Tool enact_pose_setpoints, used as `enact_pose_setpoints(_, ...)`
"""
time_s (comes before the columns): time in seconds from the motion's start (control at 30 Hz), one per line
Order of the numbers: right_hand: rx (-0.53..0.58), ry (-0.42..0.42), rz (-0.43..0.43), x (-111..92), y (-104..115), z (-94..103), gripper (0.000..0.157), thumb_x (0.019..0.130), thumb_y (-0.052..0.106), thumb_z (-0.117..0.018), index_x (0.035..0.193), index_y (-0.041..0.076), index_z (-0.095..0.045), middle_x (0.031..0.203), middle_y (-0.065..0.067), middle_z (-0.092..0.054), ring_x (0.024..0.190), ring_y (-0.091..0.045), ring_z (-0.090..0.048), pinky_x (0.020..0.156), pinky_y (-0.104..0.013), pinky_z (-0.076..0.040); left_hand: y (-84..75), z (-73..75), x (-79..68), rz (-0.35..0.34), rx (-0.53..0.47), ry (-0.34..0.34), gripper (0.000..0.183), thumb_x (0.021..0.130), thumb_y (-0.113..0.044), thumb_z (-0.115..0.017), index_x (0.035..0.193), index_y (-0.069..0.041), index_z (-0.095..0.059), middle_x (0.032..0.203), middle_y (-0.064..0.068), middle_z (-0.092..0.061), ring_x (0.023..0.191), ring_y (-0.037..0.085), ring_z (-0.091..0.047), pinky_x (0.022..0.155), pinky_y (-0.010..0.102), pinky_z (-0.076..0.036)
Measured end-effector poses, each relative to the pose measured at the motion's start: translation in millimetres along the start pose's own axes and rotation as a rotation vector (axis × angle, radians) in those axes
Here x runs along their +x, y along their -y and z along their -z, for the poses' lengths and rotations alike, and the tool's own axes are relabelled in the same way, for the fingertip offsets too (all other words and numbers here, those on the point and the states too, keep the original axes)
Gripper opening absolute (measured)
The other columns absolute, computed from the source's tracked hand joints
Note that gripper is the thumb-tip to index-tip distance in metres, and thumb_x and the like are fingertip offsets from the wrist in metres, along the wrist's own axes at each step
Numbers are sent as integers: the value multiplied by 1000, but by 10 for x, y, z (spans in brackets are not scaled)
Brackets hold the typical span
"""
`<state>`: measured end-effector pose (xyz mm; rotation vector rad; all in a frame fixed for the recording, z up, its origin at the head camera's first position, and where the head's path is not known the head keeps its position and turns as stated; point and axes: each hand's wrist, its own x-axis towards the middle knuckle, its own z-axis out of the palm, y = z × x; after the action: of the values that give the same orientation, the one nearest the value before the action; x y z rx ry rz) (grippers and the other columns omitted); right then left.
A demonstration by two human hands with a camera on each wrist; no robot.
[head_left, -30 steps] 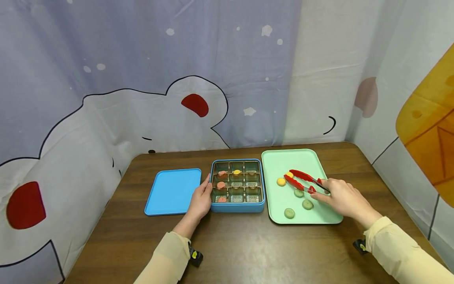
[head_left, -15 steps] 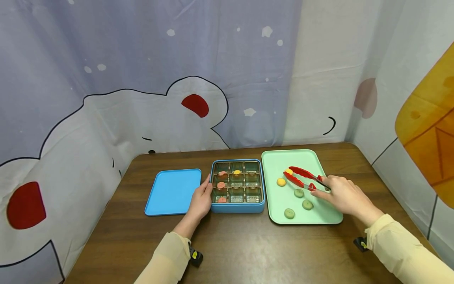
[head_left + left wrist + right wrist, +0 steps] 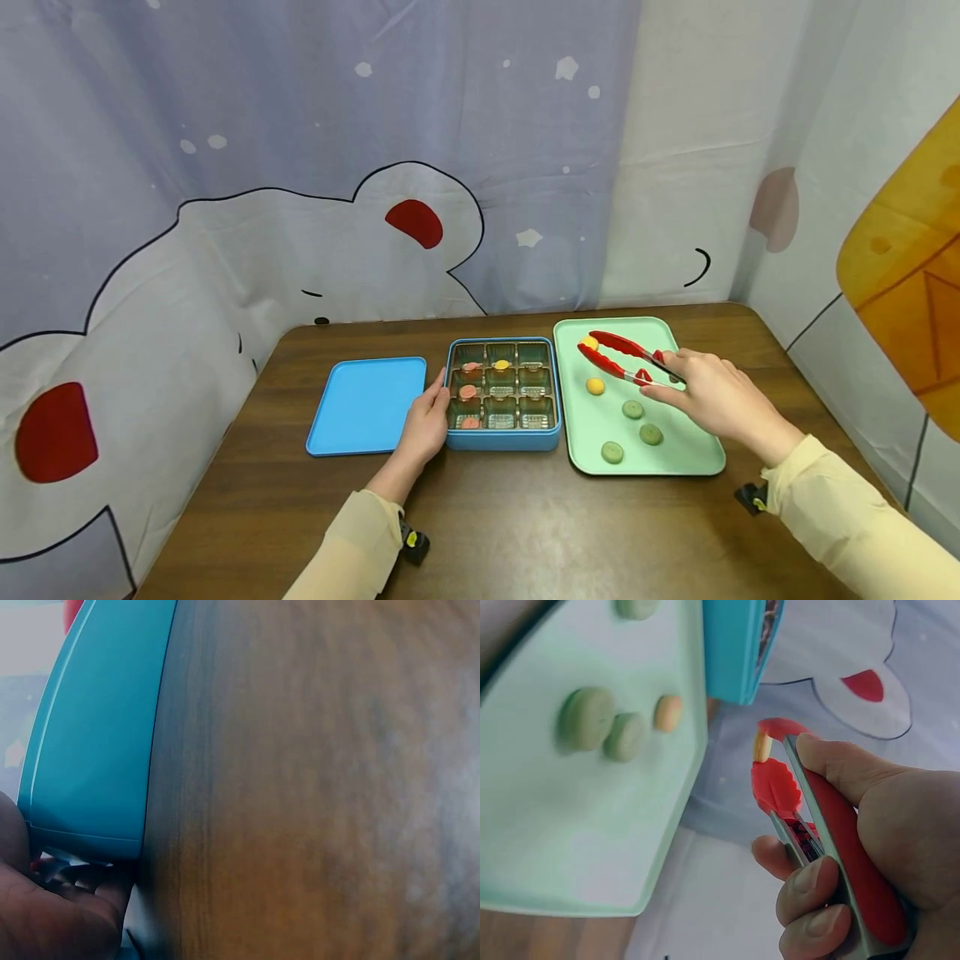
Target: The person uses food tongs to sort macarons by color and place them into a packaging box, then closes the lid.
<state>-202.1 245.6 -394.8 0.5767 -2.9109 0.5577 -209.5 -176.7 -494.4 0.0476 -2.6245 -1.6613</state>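
Observation:
My right hand [image 3: 708,392] grips red-and-metal tongs [image 3: 626,358], whose tips pinch a yellow macaron [image 3: 762,747] raised above the green tray [image 3: 637,333]. On that tray lie another yellow macaron [image 3: 596,386] and several green macarons [image 3: 651,434]. My left hand [image 3: 426,425] rests against the left side of the blue box [image 3: 504,440], its fingers fairly straight along the wall. A clear insert [image 3: 517,397] divides the box into compartments; pink macarons [image 3: 468,392] sit in the left column, and a yellow macaron [image 3: 501,365] lies in the back middle compartment.
A flat blue lid [image 3: 367,407] lies on the wooden table [image 3: 495,517] left of the box. The tray stands close to the box's right side. A printed curtain [image 3: 540,192] hangs behind the table.
The tongs, with the yellow macaron between their tips, have risen and moved left toward the tray's back left corner. My left hand and the box have stayed in place.

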Motion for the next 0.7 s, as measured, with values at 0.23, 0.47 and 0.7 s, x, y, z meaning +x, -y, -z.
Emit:
enact_pose_setpoints(0.23,7,-7,43,75,215,44,34,96,49,-78,101,15,-72,88,1,-65,72,-21,-61,57,-40,-47,-18,7,-11,3,-14,2,53,117,-24,-38,168,-10,-31,159,15,-49,153,38,-33,121,59,-30)
enact_pose_setpoints(0.47,18,-12,71,165,385,32,31,96,47,-78,95,18,-68,82,5,-59,66,-18,-53,57,-36,-43,-14,8,-11,-3,-17,1,52,117,-23,-39,167,-10,-31,158,15,-50,152,38,-34,121,58,-30)
enact_pose_setpoints(0.7,34,-26,107,266,561,-20,28,96,45,-79,92,21,-66,79,7,-54,67,-15,-49,58,-35,-42,-5,7,-15,-6,-34,9,52,117,-24,-38,168,-11,-31,158,13,-52,153,37,-33,121,58,-30)
